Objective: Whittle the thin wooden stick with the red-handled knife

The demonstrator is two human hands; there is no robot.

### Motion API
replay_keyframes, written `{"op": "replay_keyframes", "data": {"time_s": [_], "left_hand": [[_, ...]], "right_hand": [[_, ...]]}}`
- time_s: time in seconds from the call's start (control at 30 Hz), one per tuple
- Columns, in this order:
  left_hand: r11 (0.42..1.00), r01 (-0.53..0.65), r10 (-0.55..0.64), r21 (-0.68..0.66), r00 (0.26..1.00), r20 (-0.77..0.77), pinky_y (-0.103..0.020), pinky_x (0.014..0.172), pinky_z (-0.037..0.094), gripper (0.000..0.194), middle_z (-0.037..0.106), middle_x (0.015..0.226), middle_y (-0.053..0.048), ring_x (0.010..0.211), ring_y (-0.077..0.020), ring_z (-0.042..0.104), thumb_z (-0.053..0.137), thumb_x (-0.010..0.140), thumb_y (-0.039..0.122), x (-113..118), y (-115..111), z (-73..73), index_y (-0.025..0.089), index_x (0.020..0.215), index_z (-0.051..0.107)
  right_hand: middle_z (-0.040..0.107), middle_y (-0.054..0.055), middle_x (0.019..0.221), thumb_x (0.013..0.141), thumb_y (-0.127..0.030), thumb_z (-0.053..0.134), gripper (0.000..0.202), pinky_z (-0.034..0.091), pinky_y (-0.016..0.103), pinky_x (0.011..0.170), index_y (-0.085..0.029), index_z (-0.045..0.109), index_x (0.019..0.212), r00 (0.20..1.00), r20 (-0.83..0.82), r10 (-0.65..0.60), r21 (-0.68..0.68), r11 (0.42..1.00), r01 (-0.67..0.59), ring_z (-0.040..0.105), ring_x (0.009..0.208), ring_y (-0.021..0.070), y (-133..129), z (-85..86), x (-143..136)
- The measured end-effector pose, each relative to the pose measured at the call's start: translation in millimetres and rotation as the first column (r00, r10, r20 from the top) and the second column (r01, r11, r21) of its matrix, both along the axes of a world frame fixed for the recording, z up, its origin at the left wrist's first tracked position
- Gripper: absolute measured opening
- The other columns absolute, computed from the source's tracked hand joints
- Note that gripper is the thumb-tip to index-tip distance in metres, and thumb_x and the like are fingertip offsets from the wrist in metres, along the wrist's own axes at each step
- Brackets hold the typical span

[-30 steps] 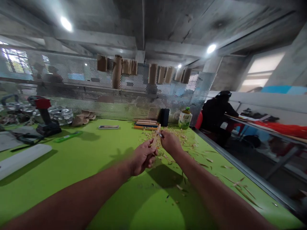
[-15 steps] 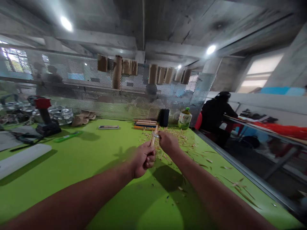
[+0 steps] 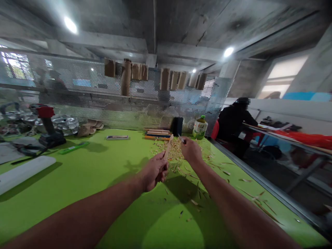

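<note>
My left hand [image 3: 155, 173] is closed round the lower end of a pale, thin wooden stick [image 3: 169, 147], which points up and away from me. To its right, my right hand [image 3: 191, 150] is closed on a small knife [image 3: 181, 138]; a bit of its metal blade shows past the fingers and its handle is hidden in the fist. Blade and stick are apart. Wood shavings [image 3: 176, 151] lie heaped on the green table [image 3: 103, 186] behind and under both hands.
A bottle of green drink [image 3: 200, 128], a black block [image 3: 177, 126] and stacked wooden strips [image 3: 157, 135] stand at the back. On the left are a cordless drill [image 3: 48, 124], a green-cased cutter [image 3: 75, 147] and a white bar [image 3: 26, 173]. A person in black [image 3: 236, 121] sits at right.
My right hand has moved to the right with the knife, away from the stick it was touching. The left hand still grips the stick, now showing more of its length.
</note>
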State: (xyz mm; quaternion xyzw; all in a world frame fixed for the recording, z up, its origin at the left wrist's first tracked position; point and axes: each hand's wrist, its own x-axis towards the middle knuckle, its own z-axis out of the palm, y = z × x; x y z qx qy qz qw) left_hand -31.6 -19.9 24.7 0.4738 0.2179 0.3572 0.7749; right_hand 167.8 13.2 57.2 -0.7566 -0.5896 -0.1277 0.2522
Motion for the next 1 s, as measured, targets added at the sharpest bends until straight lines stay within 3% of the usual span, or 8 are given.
{"op": "replay_keyframes", "data": {"time_s": [0.2,0.4,0.7,0.83,0.9,1.0], "left_hand": [[0.996,-0.075,0.076,0.046,0.997,-0.015,-0.014,0.037,0.022,0.026,0.044,0.067,0.007,0.040,-0.0028,0.032,0.054,0.083,0.022,-1.4,2.0,9.6,0.023,0.109,0.051],[0.989,-0.150,0.150,0.012,0.987,-0.059,-0.014,0.036,0.018,0.008,0.042,0.065,0.006,0.040,-0.0026,0.030,0.049,0.085,0.018,-0.6,-4.8,23.9,0.020,0.092,0.048],[0.994,-0.061,0.060,-0.093,0.998,-0.018,-0.014,0.037,0.014,0.028,0.037,0.064,0.007,0.040,-0.0017,0.024,0.049,0.081,0.011,2.7,-12.6,18.9,0.019,0.108,0.050],[0.995,0.078,-0.085,-0.057,0.988,-0.131,-0.016,0.037,0.019,0.033,0.044,0.066,0.005,0.042,-0.0036,0.031,0.053,0.085,0.019,1.1,-33.0,19.4,0.018,0.118,0.050],[0.986,0.166,-0.168,-0.027,0.982,-0.083,-0.016,0.037,0.020,0.038,0.044,0.066,0.005,0.042,-0.0036,0.029,0.055,0.085,0.022,1.9,-38.6,19.4,0.020,0.123,0.048],[0.997,0.081,-0.081,-0.002,0.996,-0.034,-0.016,0.039,0.023,0.036,0.046,0.067,0.005,0.044,-0.0037,0.032,0.055,0.086,0.024,4.1,-29.2,14.1,0.021,0.121,0.049]], "right_hand": [[0.072,0.007,0.093,0.091,-0.027,0.040,0.030,0.037,0.024,0.068,-0.023,0.068,0.102,0.967,0.158,0.199,-0.161,0.972,-0.174,0.064,0.083,0.0182,-11.9,-7.4,-46.3],[0.070,0.007,0.088,0.091,-0.026,0.041,0.025,0.035,0.024,0.066,-0.021,0.066,0.092,0.934,0.236,0.267,-0.165,0.958,-0.233,0.062,0.079,0.0175,-13.0,-9.6,-48.9],[0.070,0.010,0.091,0.091,-0.024,0.039,0.029,0.036,0.025,0.070,-0.018,0.067,0.096,0.962,0.215,0.170,-0.081,0.985,-0.155,0.062,0.084,0.0190,5.2,-6.4,-26.0],[0.070,0.012,0.096,0.091,-0.021,0.037,0.034,0.037,0.026,0.067,-0.018,0.068,0.104,0.996,0.043,-0.084,-0.147,0.985,0.089,0.064,0.085,0.0207,12.7,-2.2,15.3],[0.070,0.014,0.099,0.091,-0.024,0.037,0.036,0.038,0.027,0.067,-0.018,0.069,0.106,0.984,-0.014,-0.178,-0.177,0.969,0.173,0.064,0.087,0.0228,12.4,-0.2,37.6],[0.070,0.014,0.099,0.091,-0.027,0.036,0.039,0.039,0.028,0.067,-0.019,0.068,0.113,0.981,-0.036,-0.193,-0.114,0.976,0.187,0.064,0.088,0.0238,8.9,1.1,46.8]]}}
